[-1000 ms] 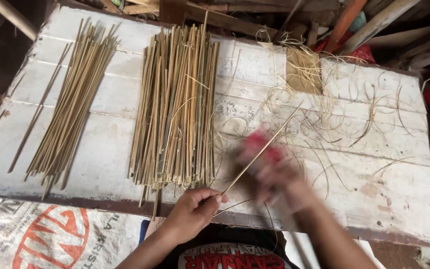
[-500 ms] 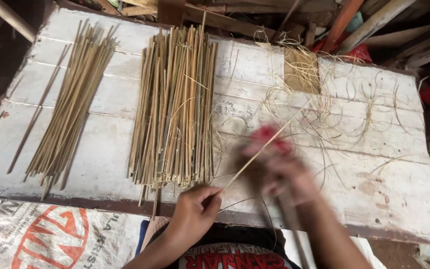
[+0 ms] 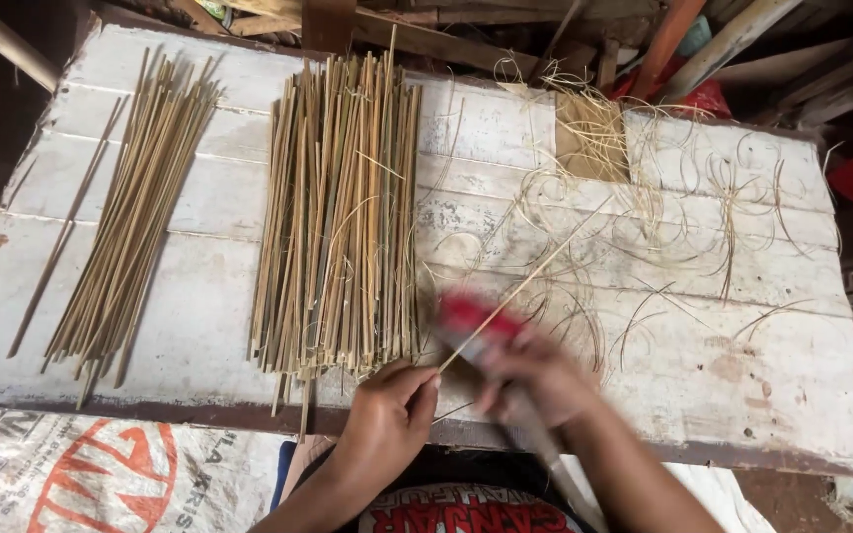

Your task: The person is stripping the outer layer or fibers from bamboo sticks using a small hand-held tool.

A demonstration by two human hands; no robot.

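Observation:
My left hand (image 3: 387, 419) pinches the near end of a thin bamboo stick (image 3: 535, 276) that slants up and to the right over the white wooden table (image 3: 742, 395). My right hand (image 3: 535, 380) is blurred with motion beside the stick and grips a tool with a red handle (image 3: 471, 316) whose long blade end trails toward me. Just left of my hands lies a big pile of bamboo sticks (image 3: 338, 217). A second, thinner bundle of sticks (image 3: 130, 227) lies further left.
Curled bamboo shavings (image 3: 663, 227) are scattered over the table's right half around a small woven patch (image 3: 589, 138). Planks and scrap wood (image 3: 505, 39) are stacked behind the table. A printed plastic sack (image 3: 91, 474) lies at the lower left.
My right hand with the red-handled tool has slid toward me along the stick. My left hand stays at the stick's near end, shifted slightly right.

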